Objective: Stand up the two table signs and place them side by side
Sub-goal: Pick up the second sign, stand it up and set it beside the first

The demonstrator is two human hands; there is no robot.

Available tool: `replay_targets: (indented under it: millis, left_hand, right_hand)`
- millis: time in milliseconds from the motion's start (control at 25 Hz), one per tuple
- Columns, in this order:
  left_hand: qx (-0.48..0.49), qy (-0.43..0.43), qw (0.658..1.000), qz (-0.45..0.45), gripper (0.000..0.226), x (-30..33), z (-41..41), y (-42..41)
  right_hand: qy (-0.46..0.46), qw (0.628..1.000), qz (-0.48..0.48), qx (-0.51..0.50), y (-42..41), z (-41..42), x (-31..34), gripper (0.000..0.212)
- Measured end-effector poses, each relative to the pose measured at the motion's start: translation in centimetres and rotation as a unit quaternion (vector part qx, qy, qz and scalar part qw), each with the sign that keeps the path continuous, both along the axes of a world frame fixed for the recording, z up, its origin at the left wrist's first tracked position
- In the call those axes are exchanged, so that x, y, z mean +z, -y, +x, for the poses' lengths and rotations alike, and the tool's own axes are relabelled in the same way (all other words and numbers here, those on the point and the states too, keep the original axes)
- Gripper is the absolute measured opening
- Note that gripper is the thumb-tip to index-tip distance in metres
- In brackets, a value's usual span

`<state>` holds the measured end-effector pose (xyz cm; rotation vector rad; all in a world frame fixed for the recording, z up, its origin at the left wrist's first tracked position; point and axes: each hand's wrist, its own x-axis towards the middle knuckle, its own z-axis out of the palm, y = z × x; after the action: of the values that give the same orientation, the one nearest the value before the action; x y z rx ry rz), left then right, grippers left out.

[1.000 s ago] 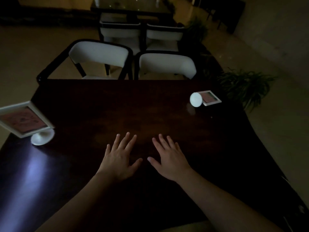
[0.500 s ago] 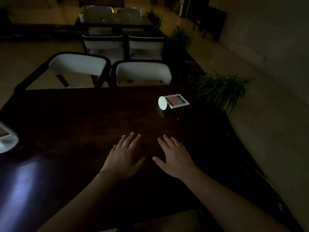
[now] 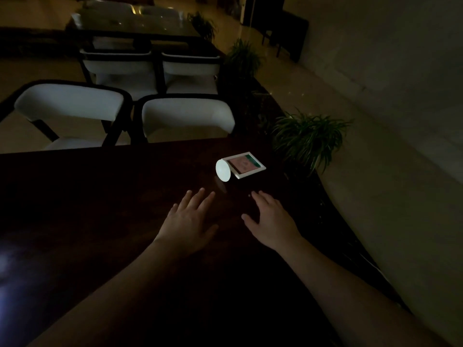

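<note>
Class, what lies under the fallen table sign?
The table sign lies on its back on the bare dark table. Anything beneath the frame is covered.

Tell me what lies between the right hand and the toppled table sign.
Nothing: in the head view, only bare dark table top separates the right hand from the toppled table sign.

Two bare forearms lead to the left hand (image 3: 188,222) and the right hand (image 3: 271,220), no sleeve covering either up to the picture's lower edge. Fingers carry no rings and the wrists no watch or band (dim light hides finer detail).
</note>
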<state>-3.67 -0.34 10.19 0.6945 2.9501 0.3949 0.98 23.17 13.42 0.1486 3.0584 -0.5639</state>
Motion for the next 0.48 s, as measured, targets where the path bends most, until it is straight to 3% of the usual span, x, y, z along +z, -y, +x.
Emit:
replay_targets:
  millis: [480]
  left_hand:
    - [-0.007, -0.027, 0.997, -0.074, 0.090, -2.0, -10.1, -4.5]
  right_hand:
    - [0.009, 0.994, -0.094, -0.047, -3.3, -9.8, -3.2, 0.071]
